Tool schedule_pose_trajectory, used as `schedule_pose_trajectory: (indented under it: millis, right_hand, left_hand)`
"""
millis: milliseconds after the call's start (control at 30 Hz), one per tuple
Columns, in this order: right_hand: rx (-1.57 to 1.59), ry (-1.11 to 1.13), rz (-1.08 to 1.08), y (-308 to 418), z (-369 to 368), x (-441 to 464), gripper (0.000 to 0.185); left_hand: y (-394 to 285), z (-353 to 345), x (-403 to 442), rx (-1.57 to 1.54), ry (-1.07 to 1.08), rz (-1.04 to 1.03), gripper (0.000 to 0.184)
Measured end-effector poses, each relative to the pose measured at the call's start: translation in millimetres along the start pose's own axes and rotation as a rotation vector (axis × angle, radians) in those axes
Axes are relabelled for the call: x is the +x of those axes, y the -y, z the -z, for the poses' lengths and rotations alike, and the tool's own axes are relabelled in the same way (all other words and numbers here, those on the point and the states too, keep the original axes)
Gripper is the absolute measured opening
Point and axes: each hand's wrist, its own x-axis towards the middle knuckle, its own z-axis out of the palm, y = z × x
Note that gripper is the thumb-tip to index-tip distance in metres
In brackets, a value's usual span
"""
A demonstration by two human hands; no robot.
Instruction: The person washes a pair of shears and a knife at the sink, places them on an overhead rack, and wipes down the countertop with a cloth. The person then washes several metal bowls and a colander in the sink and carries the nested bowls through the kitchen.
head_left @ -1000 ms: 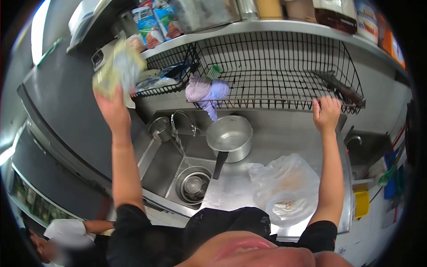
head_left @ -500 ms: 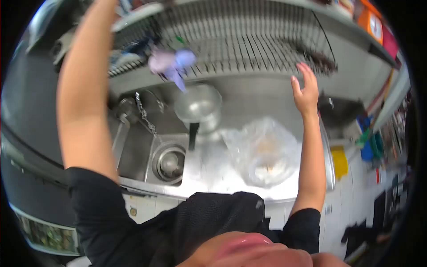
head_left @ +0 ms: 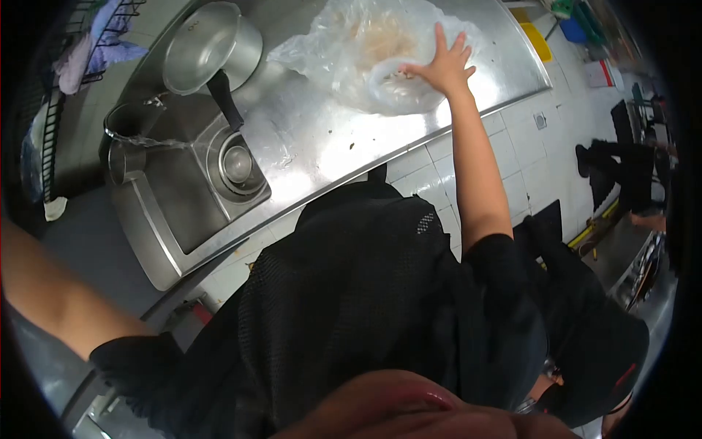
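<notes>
My right hand [head_left: 446, 72] is stretched over the right part of a clear plastic bag [head_left: 333, 55], fingers spread and holding nothing. Whether it touches the bag I cannot tell. Something pale brown shows blurrily through the plastic. My left forearm [head_left: 44, 289] runs off the left edge, so the left hand is out of sight. Left of the bag, a metal saucepan [head_left: 245, 55] with a black handle [head_left: 224, 99] rests on the steel counter [head_left: 322, 135].
A steel sink [head_left: 183, 208] with a round metal strainer [head_left: 238, 164] lies at the left. Purple gloves [head_left: 110, 51] hang on a wire rack [head_left: 51, 139] at upper left. Another person in black [head_left: 592, 336] is close at lower right; a further person's dark legs [head_left: 621, 168] appear behind.
My view has turned and tilted down. The left arm, raised toward the upper shelf before, now reaches out of frame at left. My right hand has come down over the bag.
</notes>
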Motion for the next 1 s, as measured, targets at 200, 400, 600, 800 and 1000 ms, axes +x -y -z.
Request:
schedule_pose_trajectory:
  millis: [200,400,600,800,1000]
  right_hand:
    - [-0.130,0.409,0.101,16.2,-52.8,-16.6,0.087]
    - [0.510,0.081,0.254,113.9,-70.0,-119.3,0.032]
    - [0.484,0.020,0.706,195.1,49.6,-134.3,0.019]
    - [0.484,-0.353,0.778,187.3,102.1,-147.8,0.053]
    - [0.866,-0.255,0.425,164.5,69.4,-107.8,0.080]
  left_hand:
    - [-31.9,-54.3,-139.6,-0.250,0.694,0.416,0.035]
    - [-13.5,-170.2,-379.4,-0.479,0.916,0.356,0.080]
    - [-13.0,-208.7,-384.3,-1.136,0.632,0.560,0.030]
    - [-9.0,-194.1,-274.4,-1.085,0.238,0.517,0.025]
    - [-49.7,-181.7,-218.4,-1.394,0.584,0.580,0.024]
